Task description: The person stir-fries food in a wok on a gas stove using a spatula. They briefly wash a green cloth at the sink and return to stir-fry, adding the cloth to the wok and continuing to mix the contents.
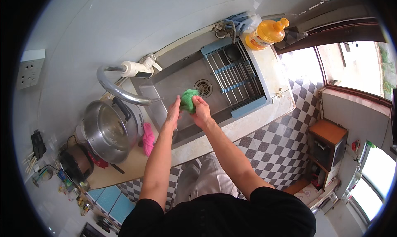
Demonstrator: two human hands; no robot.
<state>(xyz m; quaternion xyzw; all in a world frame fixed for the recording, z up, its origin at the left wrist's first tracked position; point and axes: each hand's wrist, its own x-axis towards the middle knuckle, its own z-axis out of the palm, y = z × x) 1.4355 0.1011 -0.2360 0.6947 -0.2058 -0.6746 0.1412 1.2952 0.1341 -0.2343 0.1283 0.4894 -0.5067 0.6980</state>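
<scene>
A crumpled green cloth (188, 100), slightly blurred, is gripped in my right hand (201, 111), the thumb pressed on its near side. My left hand (174, 111) is held upright just left of the cloth, fingers extended and palm turned towards it. Whether the left fingertips touch the cloth cannot be told. Both hands are above the stainless steel sink (173, 79), in front of its round drain strainer (203, 88). The curved chrome spout of the faucet (136, 69) ends to the left of my hands.
A blue-ended drying rack (234, 79) spans the sink's right side, with a dark round item (233, 53) beneath its bars. An orange detergent bottle (265, 35) stands at the far right corner. On the left are a large steel pot (107, 131) and a pink cloth (148, 139).
</scene>
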